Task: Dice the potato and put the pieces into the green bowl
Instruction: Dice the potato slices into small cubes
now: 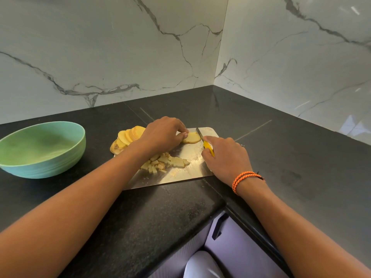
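Observation:
A steel cutting board lies on the black counter. My left hand pinches a flat stack of potato slices at the board's far end. My right hand grips a yellow-handled knife, its blade lying just right of that stack. A pile of diced potato sits mid-board under my left forearm. More round slices are fanned at the board's far left corner. The green bowl stands to the left, with no pieces visible inside.
Marble walls meet in a corner behind the board. The black counter wraps in an L shape. Its front edge drops to lilac cabinet doors with a dark handle.

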{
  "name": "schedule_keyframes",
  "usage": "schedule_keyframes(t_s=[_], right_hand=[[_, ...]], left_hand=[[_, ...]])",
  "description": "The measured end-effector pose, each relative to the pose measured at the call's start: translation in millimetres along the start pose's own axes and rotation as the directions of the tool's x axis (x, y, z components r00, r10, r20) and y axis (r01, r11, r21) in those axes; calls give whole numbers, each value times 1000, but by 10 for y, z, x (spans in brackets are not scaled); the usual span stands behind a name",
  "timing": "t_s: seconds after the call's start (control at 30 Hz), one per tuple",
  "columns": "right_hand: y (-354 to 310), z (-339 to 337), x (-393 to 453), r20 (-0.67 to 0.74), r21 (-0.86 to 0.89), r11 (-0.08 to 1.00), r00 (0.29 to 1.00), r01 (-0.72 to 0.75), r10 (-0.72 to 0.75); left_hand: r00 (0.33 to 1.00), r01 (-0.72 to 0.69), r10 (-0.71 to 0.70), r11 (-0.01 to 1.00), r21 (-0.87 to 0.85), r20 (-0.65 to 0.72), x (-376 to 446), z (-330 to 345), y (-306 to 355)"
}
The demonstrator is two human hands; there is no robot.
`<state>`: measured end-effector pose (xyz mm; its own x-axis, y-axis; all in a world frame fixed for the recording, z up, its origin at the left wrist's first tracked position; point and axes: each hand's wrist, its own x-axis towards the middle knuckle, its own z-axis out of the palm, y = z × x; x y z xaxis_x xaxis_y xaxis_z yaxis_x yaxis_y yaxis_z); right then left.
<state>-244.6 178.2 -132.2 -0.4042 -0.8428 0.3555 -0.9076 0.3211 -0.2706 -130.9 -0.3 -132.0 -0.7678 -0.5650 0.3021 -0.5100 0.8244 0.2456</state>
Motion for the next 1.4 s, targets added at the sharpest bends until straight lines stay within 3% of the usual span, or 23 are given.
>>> schedule_keyframes(t_s=[0.43,0.6,0.8,1.4], right_hand=[[-15,-18,-1,29,-8,1000,1000,-5,5],[-36,-52,-14,56,-62,998,998,2,2],[-57,-64,-16,63,-139,990,998,35,-26],[-44,-45,-41,50,-29,999,999,22,-21]], left_hand=[[994,29,-5,973,-227,108,2,23,80],[994,71,-54,981,-178,97,26,-88,-45],[977,97,-55,975,-201,207,55,-201,-194],[994,64,-53,990,-124,90,24,-63,-6]])
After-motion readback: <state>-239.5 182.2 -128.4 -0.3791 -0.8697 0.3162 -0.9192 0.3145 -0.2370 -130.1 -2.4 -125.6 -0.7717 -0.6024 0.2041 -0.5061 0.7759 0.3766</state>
